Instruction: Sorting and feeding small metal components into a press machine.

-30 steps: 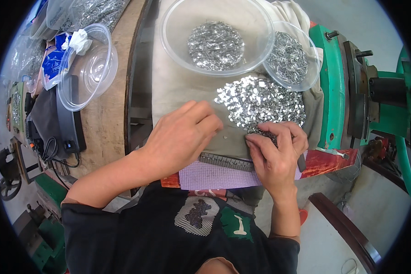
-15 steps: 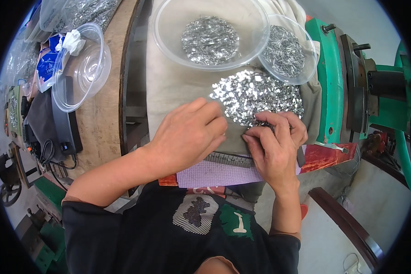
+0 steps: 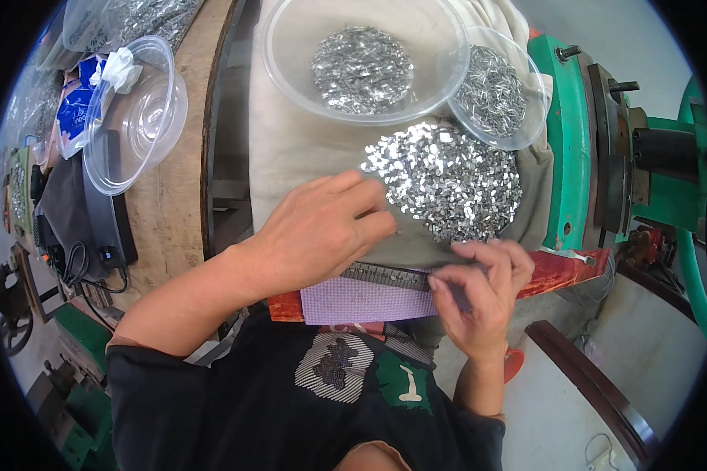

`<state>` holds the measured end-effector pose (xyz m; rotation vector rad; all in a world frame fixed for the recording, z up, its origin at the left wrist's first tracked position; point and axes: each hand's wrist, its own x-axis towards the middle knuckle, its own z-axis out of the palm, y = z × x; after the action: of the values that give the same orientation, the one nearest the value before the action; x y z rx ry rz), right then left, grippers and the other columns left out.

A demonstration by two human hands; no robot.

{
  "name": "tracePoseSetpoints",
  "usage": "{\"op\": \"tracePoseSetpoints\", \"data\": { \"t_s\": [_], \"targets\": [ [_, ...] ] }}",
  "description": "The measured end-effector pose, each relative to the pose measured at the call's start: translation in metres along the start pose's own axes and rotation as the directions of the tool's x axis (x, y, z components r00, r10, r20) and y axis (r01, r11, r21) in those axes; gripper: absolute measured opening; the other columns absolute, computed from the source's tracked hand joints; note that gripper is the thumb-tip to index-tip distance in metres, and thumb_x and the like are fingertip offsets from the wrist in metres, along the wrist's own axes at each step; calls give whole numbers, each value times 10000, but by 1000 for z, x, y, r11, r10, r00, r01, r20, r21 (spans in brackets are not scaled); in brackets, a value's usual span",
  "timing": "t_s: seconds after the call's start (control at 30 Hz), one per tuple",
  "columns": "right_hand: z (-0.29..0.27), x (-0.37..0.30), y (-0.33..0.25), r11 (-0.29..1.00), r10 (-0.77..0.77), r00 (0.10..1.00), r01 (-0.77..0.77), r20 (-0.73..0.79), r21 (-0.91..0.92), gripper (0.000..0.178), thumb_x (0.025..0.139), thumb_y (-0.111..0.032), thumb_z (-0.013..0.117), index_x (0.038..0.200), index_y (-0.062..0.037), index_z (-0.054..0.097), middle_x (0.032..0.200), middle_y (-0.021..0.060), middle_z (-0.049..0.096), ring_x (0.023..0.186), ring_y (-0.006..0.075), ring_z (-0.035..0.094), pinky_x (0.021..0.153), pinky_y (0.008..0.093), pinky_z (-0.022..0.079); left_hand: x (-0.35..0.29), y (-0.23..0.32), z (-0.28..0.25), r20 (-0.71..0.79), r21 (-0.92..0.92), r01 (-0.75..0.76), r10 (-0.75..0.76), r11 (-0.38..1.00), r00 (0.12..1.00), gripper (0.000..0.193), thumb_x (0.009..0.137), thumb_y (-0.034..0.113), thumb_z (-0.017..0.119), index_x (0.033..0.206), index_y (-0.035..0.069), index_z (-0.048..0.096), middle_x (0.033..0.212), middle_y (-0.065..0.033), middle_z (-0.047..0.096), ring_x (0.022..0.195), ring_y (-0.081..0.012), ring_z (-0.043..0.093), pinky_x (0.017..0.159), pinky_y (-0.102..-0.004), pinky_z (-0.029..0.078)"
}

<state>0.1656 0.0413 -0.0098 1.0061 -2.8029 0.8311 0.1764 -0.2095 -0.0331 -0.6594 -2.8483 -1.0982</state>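
Observation:
A heap of small shiny metal pieces [image 3: 448,180] lies on the grey-beige cloth in front of me. My left hand [image 3: 326,228] is at the heap's near left, with its fingers curled in and the tips pinched together. What it pinches, if anything, is too small to make out. Below the heap lies a narrow dark strip with evenly spaced marks or notches [image 3: 385,275], on a lilac textured cloth [image 3: 369,302]. At the strip's right end is my right hand [image 3: 483,294], its thumb and index finger close together; anything between them is hidden.
Behind the heap stand a large clear plastic tub [image 3: 271,63] and a smaller clear bowl [image 3: 536,118], both holding metal pieces. A green machine [image 3: 562,157] borders the right side. On the wooden table [image 3: 165,204] at left stands another clear tub [image 3: 173,118].
My right hand has drawn back from the heap's near edge toward me, down to the strip's right end. My left hand stays nearly in place.

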Motion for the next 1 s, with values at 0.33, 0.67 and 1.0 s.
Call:
{"op": "tracePoseSetpoints", "data": {
  "t_s": [0.33,0.67,1.0],
  "targets": [
    [5,0,5,998,58,997,-58,-52,3,218,683,-127,850,878,-166,759,1076,-12,658,1107,300,488,961,414,346,4,-1,0,-26,-74,-3,1,997,1000,211,751,75,751,951,118,698,880,-29,565,819,-242,580,669,-372,480],
    [0,9,8,984,112,994,-110,9,-138,197,688,-107,821,870,-156,761,1132,-19,644,1143,290,485,952,431,319,6,0,6,-31,-6,-60,60,998,998,175,750,86,753,909,122,689,881,-28,566,790,-237,590,646,-376,481],
    [8,14,6,985,97,995,-98,-18,-145,187,692,-140,825,861,-174,752,1143,-29,638,1156,285,481,964,433,304,4,5,6,-73,-59,27,-32,998,997,147,760,83,763,858,81,653,874,-41,572,801,-252,585,670,-383,475]
  ]
}}
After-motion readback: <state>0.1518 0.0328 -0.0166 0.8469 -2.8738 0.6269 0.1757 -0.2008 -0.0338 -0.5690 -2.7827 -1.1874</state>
